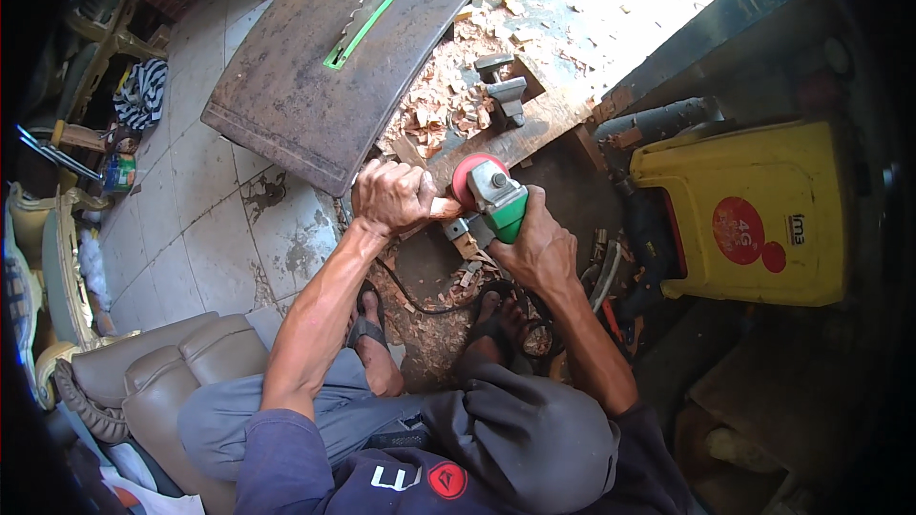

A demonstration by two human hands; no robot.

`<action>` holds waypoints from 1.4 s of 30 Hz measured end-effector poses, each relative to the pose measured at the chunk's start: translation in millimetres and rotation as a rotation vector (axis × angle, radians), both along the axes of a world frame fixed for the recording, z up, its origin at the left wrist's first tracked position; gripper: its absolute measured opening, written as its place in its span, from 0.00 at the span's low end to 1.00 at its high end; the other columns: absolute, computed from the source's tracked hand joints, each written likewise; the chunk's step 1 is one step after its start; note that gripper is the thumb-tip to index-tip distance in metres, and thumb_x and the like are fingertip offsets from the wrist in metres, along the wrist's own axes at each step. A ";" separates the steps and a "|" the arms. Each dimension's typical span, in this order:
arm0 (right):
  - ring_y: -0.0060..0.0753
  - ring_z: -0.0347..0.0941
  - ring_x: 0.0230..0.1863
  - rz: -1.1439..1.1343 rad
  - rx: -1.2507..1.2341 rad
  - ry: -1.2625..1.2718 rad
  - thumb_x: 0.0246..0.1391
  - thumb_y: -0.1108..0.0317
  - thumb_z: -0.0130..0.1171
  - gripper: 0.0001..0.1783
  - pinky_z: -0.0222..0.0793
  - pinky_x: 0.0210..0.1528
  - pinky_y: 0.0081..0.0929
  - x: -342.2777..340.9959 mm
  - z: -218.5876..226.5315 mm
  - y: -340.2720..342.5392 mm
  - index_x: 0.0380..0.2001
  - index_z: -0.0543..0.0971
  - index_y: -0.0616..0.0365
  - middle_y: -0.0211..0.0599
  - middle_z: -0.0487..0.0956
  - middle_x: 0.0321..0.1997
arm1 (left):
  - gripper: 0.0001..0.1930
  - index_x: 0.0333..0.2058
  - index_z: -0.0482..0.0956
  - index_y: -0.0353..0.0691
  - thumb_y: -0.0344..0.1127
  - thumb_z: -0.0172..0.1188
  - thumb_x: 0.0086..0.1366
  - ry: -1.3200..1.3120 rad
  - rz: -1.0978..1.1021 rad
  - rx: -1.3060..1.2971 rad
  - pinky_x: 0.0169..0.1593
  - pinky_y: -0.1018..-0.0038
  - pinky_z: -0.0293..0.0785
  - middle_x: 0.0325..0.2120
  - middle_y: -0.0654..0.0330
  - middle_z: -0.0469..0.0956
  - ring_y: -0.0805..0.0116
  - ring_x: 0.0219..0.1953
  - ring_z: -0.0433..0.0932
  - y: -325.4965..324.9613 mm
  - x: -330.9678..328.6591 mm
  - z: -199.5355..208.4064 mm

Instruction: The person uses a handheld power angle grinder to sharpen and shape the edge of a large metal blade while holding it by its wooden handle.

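My right hand (536, 246) is wrapped round the green body of an angle grinder (496, 193), with its grey metal head and red disc (468, 179) turned toward my left hand. Closed in a fist, my left hand (393, 196) grips a piece of reddish wood (445, 209) whose end sticks out beside the disc. Whether the disc touches the wood I cannot tell. Most of the wood is hidden by my fingers. Both hands are just off the near edge of a workbench, above my feet.
A saw table (286, 67) with a toothed blade in a green slot stands at the far left. Wood chips (448, 95) cover the bench around a metal vise (506, 95). A yellow plastic container (763, 219) is at right. A black cord (420, 307) crosses the floor near my feet.
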State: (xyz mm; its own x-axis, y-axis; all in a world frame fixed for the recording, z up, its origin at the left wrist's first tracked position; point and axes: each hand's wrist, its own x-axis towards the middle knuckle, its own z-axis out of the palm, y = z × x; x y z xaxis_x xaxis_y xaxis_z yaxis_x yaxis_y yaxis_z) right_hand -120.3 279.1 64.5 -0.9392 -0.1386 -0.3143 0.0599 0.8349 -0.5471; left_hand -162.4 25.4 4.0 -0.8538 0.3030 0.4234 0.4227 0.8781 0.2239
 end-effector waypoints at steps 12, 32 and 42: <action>0.70 0.81 0.40 0.112 0.011 0.063 0.53 0.51 0.70 0.38 0.76 0.41 0.61 -9.5 7.1 4.1 0.57 0.63 0.60 0.59 0.82 0.46 | 0.11 0.18 0.79 0.43 0.37 0.61 0.58 0.050 -0.027 0.019 0.30 0.64 0.68 0.16 0.59 0.78 0.61 0.20 0.78 0.3 1.3 -2.3; 0.73 0.80 0.44 -0.027 -0.009 -0.014 0.43 0.54 0.68 0.39 0.74 0.48 0.60 -11.7 -7.1 14.3 0.54 0.62 0.58 0.65 0.83 0.40 | 0.14 0.20 0.78 0.41 0.40 0.57 0.63 -0.134 0.089 0.090 0.35 0.59 0.73 0.19 0.55 0.80 0.53 0.23 0.80 -3.3 10.3 -5.5; 0.72 0.80 0.47 -0.051 -0.078 -0.049 0.47 0.56 0.66 0.37 0.73 0.49 0.61 -1.9 -6.3 19.5 0.56 0.62 0.57 0.64 0.83 0.46 | 0.16 0.22 0.80 0.40 0.41 0.55 0.66 -0.289 0.156 0.125 0.36 0.54 0.77 0.21 0.50 0.81 0.46 0.26 0.81 -3.9 8.6 -1.8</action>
